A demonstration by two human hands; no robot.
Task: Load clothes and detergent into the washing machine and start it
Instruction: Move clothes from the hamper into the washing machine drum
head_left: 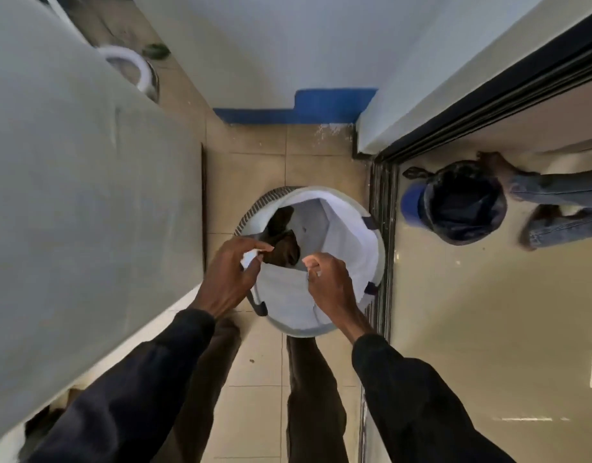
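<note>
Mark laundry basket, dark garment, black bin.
laundry basket (354, 242), head view, right inner liner wall.
dark garment (284, 250), head view, middle of bunched cloth.
black bin (461, 170), head view, far rim.

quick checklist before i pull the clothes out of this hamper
1. Liner held open: ok. The left hand and right hand each pinch the near edge of the white liner.
2. Clothes within reach: ok. A dark garment lies inside the hamper, just past the left hand's fingertips.
3. A hand free to grab: not ok. Both hands are on the liner.
4. More clothes under the garment: cannot tell.
5. Washing machine open: cannot tell. No door or drum shows.
6. Detergent nearby: cannot tell. None shows.
</note>
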